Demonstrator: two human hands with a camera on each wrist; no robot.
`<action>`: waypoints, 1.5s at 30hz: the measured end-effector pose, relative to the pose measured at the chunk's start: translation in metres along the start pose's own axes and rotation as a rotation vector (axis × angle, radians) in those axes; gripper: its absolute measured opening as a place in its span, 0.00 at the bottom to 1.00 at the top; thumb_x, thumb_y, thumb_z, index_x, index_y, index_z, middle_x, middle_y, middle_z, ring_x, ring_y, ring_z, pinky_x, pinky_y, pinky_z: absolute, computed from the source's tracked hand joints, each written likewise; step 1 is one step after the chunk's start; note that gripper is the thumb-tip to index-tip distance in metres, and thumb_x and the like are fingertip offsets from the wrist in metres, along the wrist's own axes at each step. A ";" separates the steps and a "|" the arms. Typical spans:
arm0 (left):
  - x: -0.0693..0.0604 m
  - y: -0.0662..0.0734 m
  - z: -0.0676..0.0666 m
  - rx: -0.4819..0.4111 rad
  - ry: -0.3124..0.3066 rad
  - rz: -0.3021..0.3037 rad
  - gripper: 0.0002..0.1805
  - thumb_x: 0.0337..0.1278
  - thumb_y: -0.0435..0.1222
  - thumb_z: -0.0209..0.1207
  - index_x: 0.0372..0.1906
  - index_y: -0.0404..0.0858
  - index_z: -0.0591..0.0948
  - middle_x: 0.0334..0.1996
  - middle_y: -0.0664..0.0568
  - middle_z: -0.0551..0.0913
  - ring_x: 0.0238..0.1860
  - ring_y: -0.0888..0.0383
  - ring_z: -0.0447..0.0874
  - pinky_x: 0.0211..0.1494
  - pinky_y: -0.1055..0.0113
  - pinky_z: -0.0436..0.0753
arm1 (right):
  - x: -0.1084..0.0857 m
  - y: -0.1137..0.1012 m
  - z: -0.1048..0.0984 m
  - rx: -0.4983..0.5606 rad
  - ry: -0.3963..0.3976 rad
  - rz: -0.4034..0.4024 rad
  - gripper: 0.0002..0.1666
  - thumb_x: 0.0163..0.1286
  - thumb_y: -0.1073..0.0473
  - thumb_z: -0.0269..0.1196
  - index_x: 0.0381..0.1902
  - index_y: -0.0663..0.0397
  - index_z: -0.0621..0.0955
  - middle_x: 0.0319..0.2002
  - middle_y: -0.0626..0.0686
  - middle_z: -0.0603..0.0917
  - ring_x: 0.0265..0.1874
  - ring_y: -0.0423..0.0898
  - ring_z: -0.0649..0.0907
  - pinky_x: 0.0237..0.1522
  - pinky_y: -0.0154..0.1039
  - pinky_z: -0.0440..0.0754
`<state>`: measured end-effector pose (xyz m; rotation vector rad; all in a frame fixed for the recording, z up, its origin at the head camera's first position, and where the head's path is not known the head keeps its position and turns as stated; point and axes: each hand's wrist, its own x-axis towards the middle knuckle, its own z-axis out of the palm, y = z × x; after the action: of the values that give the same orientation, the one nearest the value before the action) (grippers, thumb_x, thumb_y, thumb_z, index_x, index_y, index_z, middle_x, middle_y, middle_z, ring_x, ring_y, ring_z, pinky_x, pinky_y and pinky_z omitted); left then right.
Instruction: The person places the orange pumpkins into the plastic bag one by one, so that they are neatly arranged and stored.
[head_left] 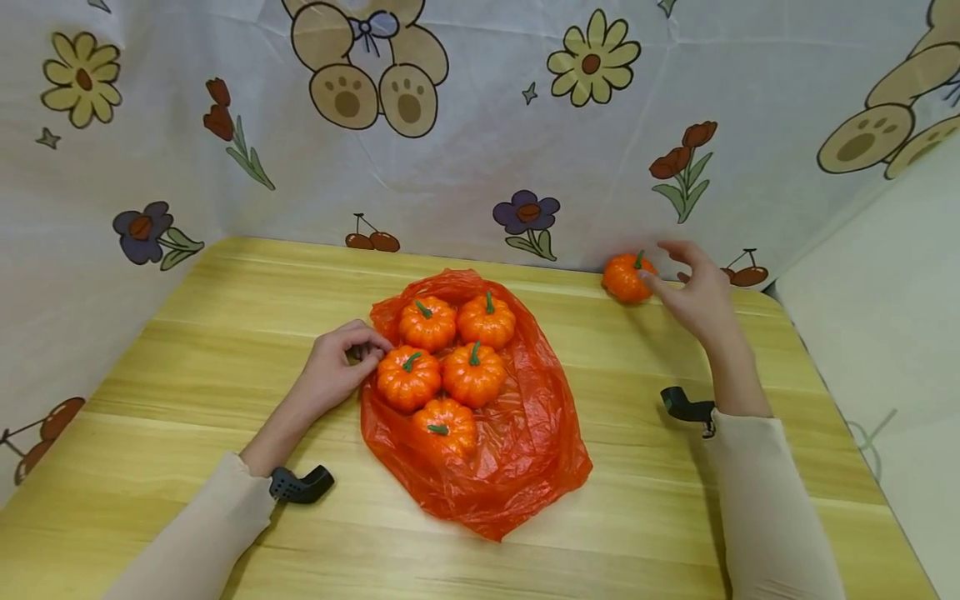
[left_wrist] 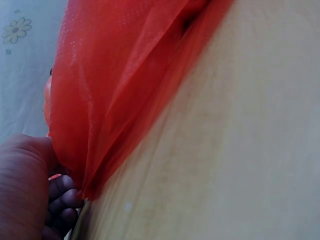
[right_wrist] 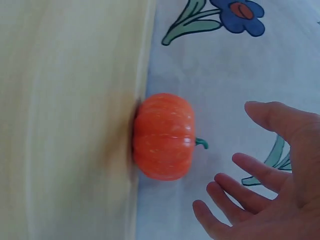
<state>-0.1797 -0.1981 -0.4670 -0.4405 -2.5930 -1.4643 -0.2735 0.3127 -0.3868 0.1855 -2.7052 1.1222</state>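
Observation:
A thin red plastic bag lies spread on the table, with several small orange pumpkins with green stems on it. My left hand pinches the bag's left edge between thumb and fingers; the left wrist view shows the red plastic gathered at the fingertips. At the back right of the table sits a single pumpkin, apart from the bag. Beside it, my right hand is spread with thumb and fingers parted. In the right wrist view a gap shows between the hand and the pumpkin.
The wooden table ends at the back against a white cloth printed with bears and flowers. A pale wall stands along the right side. Black devices are worn on both wrists.

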 end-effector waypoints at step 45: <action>-0.001 0.001 0.000 0.009 -0.004 -0.016 0.13 0.66 0.24 0.62 0.38 0.46 0.90 0.35 0.52 0.83 0.34 0.56 0.75 0.37 0.72 0.75 | -0.003 0.011 0.038 0.022 -0.201 -0.003 0.45 0.66 0.52 0.76 0.74 0.62 0.69 0.70 0.68 0.74 0.70 0.65 0.74 0.72 0.64 0.70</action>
<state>-0.1788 -0.1978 -0.4665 -0.4230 -2.6113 -1.4580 -0.2779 0.2937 -0.4211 0.3216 -2.8653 1.1924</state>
